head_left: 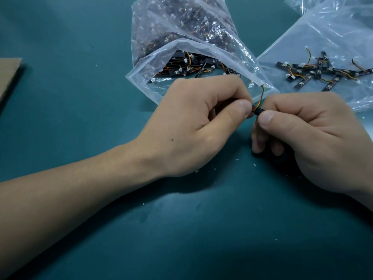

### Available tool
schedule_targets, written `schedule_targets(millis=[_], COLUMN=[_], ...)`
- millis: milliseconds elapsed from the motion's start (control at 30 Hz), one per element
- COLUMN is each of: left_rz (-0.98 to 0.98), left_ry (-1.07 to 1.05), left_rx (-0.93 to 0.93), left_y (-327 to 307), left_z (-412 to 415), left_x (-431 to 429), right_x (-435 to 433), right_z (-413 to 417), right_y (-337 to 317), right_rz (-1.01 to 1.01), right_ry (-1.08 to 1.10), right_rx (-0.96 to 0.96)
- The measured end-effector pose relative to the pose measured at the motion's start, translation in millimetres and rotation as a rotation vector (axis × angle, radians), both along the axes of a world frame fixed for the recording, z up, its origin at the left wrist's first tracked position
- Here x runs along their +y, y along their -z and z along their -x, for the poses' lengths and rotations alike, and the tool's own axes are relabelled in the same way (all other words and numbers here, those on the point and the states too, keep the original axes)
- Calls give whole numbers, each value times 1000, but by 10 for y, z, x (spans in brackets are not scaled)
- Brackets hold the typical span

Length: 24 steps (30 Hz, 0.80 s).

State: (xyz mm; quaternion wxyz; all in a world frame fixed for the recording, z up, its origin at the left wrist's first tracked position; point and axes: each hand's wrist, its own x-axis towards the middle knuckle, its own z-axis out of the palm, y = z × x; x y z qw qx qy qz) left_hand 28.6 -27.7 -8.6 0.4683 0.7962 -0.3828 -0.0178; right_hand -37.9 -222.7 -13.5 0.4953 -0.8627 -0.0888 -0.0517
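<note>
A teal table (60,118) fills the view. At its far side stands a large clear plastic bag (203,47), its mouth open toward the person and its body packed with small black strips, each with a thin coloured wire and a white plug. To the right, a second clear bag (333,33) lies flat, and a loose pile of the same strips (323,71) rests on top of it, criss-crossed over one another. A piece of brown cardboard (8,75) pokes in at the left edge, well apart from everything else.

The left hand (193,126) and the right hand (314,134) meet just in front of the open bag's mouth, low over the table. Both are curled closed: each pinches one end of a single black strip (257,112) between thumb and bent forefinger, so that only a short piece of it shows between the two thumbs. Its yellow, orange and red wire (262,93) rises from the gap and arcs back to the open bag's rim. The right hand's lower fingers are folded under.

Any print on the strips is too small to read. White crumbs (254,164) dot the table near the hands.
</note>
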Motion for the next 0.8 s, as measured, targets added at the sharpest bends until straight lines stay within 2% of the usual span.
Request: schedule_targets(millis=[200, 400, 467, 567, 633, 700, 800], left_rz=[21, 213, 176, -132, -296, -332, -272], left_ry=[21, -79, -197, -324, -324, -294, -245], left_rx=[-4, 43, 13, -6, -36, -96, -128], left_y=[20, -12, -9, 6, 28, 43, 59], left_z=[-13, -17, -41, -64, -61, -64, -89], left_x=[-6, -27, -21, -43, -55, -52, -34], right_x=[9, 7, 3, -66, -109, -126, -163], right_z=[13, 20, -2, -121, -186, -193, -221], right_y=[-15, 1, 14, 19, 24, 43, 75], right_rz=[52, 87, -24, -397, -499, -540, -648], right_ry=[-36, -56, -17, 156, 225, 206, 241], right_rx=[-22, 35, 11, 1, 17, 3, -28])
